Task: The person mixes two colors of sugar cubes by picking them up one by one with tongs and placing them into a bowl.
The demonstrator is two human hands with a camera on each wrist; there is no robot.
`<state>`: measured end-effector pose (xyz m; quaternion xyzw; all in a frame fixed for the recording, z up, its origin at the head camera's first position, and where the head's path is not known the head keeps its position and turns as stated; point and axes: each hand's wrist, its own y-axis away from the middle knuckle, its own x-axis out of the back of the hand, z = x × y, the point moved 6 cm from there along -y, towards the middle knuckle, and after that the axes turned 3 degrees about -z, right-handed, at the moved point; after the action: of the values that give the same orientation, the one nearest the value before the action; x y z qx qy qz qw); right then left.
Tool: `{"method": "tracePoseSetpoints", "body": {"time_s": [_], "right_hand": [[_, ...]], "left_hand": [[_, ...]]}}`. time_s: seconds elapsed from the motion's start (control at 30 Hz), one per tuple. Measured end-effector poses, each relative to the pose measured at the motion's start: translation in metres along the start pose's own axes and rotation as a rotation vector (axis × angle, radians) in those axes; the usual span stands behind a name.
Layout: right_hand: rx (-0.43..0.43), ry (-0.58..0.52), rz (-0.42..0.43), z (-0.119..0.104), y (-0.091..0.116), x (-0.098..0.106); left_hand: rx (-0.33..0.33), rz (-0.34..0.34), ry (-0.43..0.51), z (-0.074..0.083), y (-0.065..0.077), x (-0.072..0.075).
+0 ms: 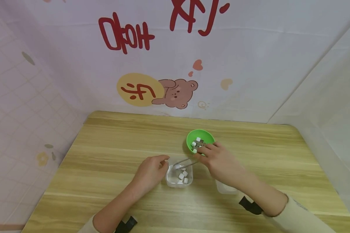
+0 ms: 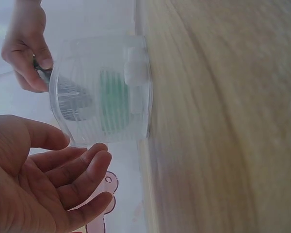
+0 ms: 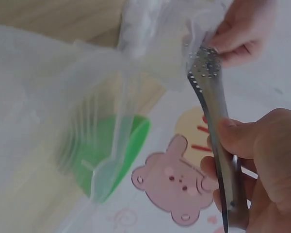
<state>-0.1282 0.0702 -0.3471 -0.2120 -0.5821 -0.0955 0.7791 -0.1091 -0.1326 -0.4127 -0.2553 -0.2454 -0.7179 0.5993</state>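
As the right hand [image 1: 220,161] grips tongs [image 3: 214,97], it partly hides a green bowl [image 1: 204,133].

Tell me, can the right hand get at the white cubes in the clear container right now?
Probably yes: the right hand holds metal tongs that reach through the open top of the clear container, towards the white cubes. The left hand is at the side, not over the opening.

Box [image 1: 175,185]: clr. plastic, glossy. Tongs [image 3: 214,102] at box: metal, smooth shank, semi-gloss. Bowl [image 1: 200,133] beyond box: opq. plastic, smooth. Cubes [image 1: 181,176] in box: matt fin. Surface [image 1: 119,136] under box: wood-grain fin., smooth, low-gloss.
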Motion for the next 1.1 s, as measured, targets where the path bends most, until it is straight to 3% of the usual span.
{"method": "tracePoseSetpoints", "body": {"time_s": [0.33, 0.47, 0.87, 1.1], "right_hand": [[-0.177, -0.198, 0.24, 0.036, 0.023, 0.021], [-0.26, -0.221, 0.302, 0.053, 0.035, 0.02], [-0.384, -0.195, 0.254, 0.078, 0.059, -0.002], [-0.408, -0.213, 0.241, 0.08, 0.063, 0.0]], "left_hand": [[0.015, 0.002, 0.011, -0.002, 0.001, 0.0], [0.012, 0.003, 0.01, -0.001, 0.001, 0.001], [0.008, 0.002, 0.001, -0.001, 0.0, -0.001], [0.0, 0.007, -0.005, 0.0, 0.0, 0.0]]}}
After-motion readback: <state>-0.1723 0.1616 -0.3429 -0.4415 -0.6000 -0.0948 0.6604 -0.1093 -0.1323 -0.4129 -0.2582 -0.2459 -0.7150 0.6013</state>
